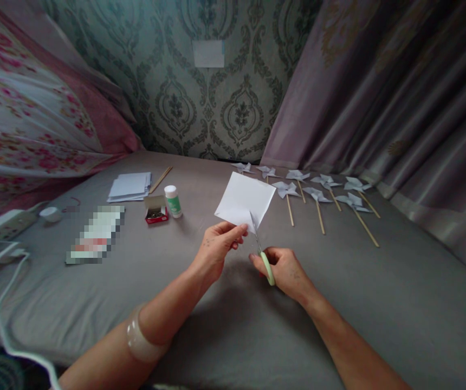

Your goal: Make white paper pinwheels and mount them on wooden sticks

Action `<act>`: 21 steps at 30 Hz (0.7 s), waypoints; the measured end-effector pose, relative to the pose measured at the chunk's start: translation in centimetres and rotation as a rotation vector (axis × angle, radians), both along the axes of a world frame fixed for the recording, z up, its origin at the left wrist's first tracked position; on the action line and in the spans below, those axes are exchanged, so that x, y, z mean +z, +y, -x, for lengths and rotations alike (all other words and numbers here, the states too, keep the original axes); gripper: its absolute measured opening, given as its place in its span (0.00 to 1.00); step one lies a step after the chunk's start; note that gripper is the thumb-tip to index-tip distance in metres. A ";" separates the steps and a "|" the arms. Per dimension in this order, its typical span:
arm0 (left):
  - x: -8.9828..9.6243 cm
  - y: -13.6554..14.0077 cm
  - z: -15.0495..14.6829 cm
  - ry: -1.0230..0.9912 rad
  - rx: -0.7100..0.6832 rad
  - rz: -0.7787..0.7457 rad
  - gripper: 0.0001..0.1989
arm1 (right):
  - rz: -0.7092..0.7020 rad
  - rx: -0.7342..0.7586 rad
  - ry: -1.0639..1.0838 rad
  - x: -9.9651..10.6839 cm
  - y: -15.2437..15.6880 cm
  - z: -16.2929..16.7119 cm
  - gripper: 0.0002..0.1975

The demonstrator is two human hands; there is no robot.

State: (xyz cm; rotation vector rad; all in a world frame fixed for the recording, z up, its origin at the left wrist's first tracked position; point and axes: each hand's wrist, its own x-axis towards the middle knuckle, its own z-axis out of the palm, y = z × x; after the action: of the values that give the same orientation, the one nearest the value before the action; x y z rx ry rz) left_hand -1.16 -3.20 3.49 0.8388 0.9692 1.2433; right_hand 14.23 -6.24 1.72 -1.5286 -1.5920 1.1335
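Note:
My left hand (219, 245) pinches the lower edge of a white square of paper (246, 198), holding it up over the grey sheet. Wrapped round the light green handles of a pair of scissors (267, 267) is my right hand (285, 270). The scissor blades reach up into the paper's lower right corner, where a cut edge stands out. Behind the paper and to its right lie several white paper pinwheels (286, 189) on wooden sticks.
Left of my hands stand a white and green bottle (173, 201) and an open red box (156, 211) of small metal pieces. Farther back are stacked paper sheets (129, 187) and wooden sticks (160, 179). A power strip (7, 225) with a white cable (3, 303) lies at far left.

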 end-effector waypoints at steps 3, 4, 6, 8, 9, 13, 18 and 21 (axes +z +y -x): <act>0.0 0.3 0.3 -0.011 0.022 -0.009 0.13 | -0.032 0.125 -0.029 0.2 0.0 -0.2 0.15; 0.0 0.4 0.4 -0.009 0.037 -0.015 0.13 | -0.046 0.146 -0.037 0.2 0.0 -0.3 0.14; 0.1 0.7 0.7 -0.005 0.076 -0.034 0.13 | -0.067 0.129 -0.026 0.4 0.2 -0.5 0.15; 0.1 0.9 0.9 -0.009 0.104 -0.050 0.13 | -0.070 0.045 0.030 0.5 0.6 -0.8 0.18; 0.1 0.9 1.0 -0.012 0.112 -0.053 0.13 | -0.063 -0.013 0.070 0.6 0.8 -1.1 0.20; 0.0 1.0 1.0 -0.013 0.092 -0.060 0.10 | -0.022 -0.194 0.237 1.0 1.6 -2.1 0.26; -0.2 0.8 0.8 -0.013 -0.064 -0.096 0.07 | -0.020 -0.272 0.505 1.6 2.1 -3.3 0.24; -0.2 0.7 0.6 0.013 -0.165 -0.118 0.08 | 0.020 -0.336 0.654 1.7 2.4 -3.7 0.22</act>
State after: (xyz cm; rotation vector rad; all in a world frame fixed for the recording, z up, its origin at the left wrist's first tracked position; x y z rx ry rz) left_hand -1.80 -2.55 3.28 0.9998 0.8254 1.1618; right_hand 17.90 -3.88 3.38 -1.1977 -0.8544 1.2768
